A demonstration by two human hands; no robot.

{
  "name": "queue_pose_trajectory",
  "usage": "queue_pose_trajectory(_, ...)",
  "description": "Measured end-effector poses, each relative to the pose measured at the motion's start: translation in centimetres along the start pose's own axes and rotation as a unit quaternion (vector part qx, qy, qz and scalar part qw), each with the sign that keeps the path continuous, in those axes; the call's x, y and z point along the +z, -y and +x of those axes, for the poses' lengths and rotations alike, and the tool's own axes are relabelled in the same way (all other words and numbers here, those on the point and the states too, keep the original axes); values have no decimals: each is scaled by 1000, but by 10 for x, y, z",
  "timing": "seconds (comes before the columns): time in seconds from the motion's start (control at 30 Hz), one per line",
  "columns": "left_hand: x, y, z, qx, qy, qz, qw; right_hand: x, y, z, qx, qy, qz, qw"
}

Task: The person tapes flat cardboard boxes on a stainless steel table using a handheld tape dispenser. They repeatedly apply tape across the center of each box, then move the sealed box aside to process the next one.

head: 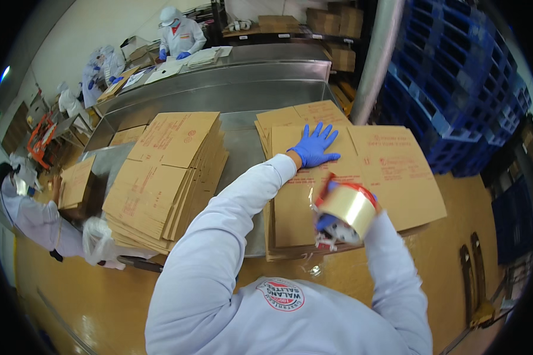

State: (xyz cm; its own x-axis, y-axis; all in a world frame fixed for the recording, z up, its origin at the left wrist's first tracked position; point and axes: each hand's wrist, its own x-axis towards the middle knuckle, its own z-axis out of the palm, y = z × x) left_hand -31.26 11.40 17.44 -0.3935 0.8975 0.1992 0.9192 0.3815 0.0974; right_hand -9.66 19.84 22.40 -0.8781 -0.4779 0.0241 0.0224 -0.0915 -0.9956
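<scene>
My left hand (314,145), in a blue glove, lies flat with spread fingers on a flattened cardboard box (293,208) that tops a stack. Over the near part of that stack, my right hand (331,202), also gloved, holds a red tape dispenser with a wide roll of clear packing tape (348,208); the dispenser is blurred and hides most of the hand. A further flattened cardboard panel (395,173) spreads to the right. Left of my arms stands a tall, leaning stack of flattened cardboard boxes (160,173) with red print.
The stacks rest on a stainless steel table (240,133) with a raised back edge. Blue plastic pallets (444,84) rise at the right behind a metal post (377,62). A co-worker (35,213) handles cardboard at the left; another (182,37) stands behind the far counter.
</scene>
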Motion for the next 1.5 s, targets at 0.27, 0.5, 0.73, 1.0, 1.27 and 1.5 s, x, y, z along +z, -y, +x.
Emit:
queue_pose_trajectory(0.27, -54, -193, -62, 0, 72, -83, 994, -3, 87, -140, -346, 84, -221, 908)
queue_pose_trajectory(0.5, -19, -246, -123, 121, -29, 83, 989, 6, 106, -211, -373, 40, -355, 856)
queue_pose_trajectory(0.73, -204, -209, -91, 73, -431, -197, 877, 22, 58, -209, -482, -178, 74, 855)
queue_pose_trajectory(1.0, -104, -238, -119, -39, -315, -656, 685, -5, 5, -149, -303, -608, -418, 603)
queue_pose_trajectory(1.27, -116, -177, -240, -228, -196, -494, 816, -59, -71, -158, -294, -580, -141, 747)
queue_pose_trajectory(1.5, -51, -20, -261, -327, -196, -774, 506, -55, -41, -142, -230, -572, -70, 784)
